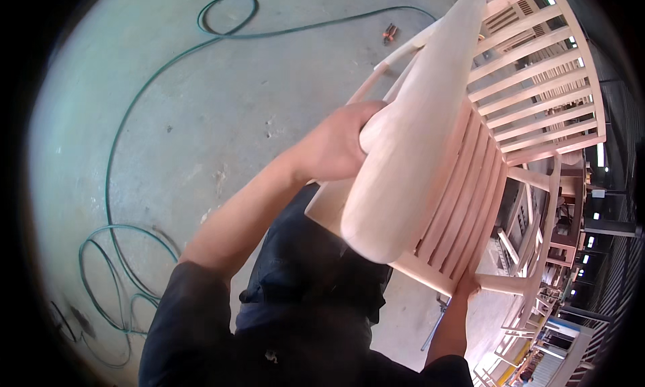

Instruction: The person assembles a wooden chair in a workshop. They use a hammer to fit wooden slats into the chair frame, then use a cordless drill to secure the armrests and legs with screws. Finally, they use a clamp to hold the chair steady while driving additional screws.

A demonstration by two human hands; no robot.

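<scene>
Head view: grasping the smooth, pale wooden armrest (416,138), broad and round-ended, of the slatted armchair (460,135) with the left hand (341,142), curled partly closed, fingertips hidden behind it. Touching the armchair's frame near a seat (424,274) corner with the right hand (467,284); too hidden to tell how tightly closed. Tilted before the dark-clothed torso, with straight parallel slats across seat and curved-railed backrest (594,95). Left of the armchair, looped green hose (109,185) on stained concrete floor (222,118); just beyond it, red-handled pliers (390,33).
</scene>
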